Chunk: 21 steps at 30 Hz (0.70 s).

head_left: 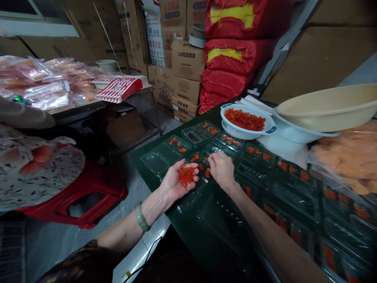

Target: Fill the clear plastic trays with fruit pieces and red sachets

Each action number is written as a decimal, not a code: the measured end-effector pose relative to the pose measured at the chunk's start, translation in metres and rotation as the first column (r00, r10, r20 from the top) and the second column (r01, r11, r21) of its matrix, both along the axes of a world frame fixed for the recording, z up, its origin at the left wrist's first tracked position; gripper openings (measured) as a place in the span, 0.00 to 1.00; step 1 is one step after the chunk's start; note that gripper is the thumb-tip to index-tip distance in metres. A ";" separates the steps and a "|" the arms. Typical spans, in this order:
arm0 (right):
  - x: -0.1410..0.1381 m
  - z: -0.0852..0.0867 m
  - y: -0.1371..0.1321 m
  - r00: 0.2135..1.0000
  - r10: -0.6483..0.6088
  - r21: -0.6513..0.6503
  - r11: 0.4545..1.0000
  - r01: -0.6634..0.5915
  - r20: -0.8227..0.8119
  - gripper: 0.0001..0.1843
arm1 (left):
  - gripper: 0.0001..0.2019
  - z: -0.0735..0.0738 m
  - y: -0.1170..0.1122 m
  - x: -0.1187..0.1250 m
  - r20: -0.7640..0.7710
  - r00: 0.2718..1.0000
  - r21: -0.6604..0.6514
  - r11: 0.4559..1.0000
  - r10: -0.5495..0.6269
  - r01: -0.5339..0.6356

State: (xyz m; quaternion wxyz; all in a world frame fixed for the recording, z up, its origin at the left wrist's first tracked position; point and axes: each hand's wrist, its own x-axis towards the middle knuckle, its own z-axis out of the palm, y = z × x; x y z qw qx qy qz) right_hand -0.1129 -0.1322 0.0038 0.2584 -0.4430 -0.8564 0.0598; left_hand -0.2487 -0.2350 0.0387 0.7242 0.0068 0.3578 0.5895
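Observation:
My left hand (173, 182) is turned palm up and cupped around a small heap of glossy orange pieces (186, 176), which look like cut dried fruit. Thumb and fingers of my right hand (221, 169) are pinched together over a clear plastic tray, with a small orange piece (206, 159) at the fingertips. Just below the fingers, other orange pieces (201, 166) lie in the tray's small compartments. Rows of clear compartment trays (156, 162) cover the dark green table (188, 232), many with a few orange pieces at one end.
A white-blue basin (247, 133) of orange pieces stands at the table's back, beside a stacked cream basin (330, 110) and a bag of pale orange slices (350, 155). Left are a red stool (97, 188) with a seated person, and a table of plastic packets (47, 84). Cartons (188, 59) stand behind.

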 end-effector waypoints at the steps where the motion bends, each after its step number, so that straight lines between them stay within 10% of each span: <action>1: 0.001 0.006 -0.007 0.995 0.003 -0.009 1.000 -0.003 -0.102 0.10 | 0.19 0.000 0.001 0.001 0.003 1.000 -0.001 1.000 -0.003 0.003; 6: 0.007 0.038 -0.050 0.947 0.182 -0.026 0.980 -0.195 -0.265 0.08 | 0.19 -0.003 0.008 0.011 0.039 0.997 -0.005 0.998 -0.063 0.064; 12: 0.047 0.049 -0.065 0.891 0.107 -0.107 0.980 -0.170 -0.441 0.11 | 0.10 0.003 0.040 0.024 0.017 0.963 -0.032 0.963 -0.268 0.269; 21: 0.150 0.015 -0.099 0.851 -0.149 -0.216 0.976 0.043 -0.504 0.08 | 0.09 0.065 0.191 0.055 -0.351 0.936 0.324 0.937 -0.007 0.128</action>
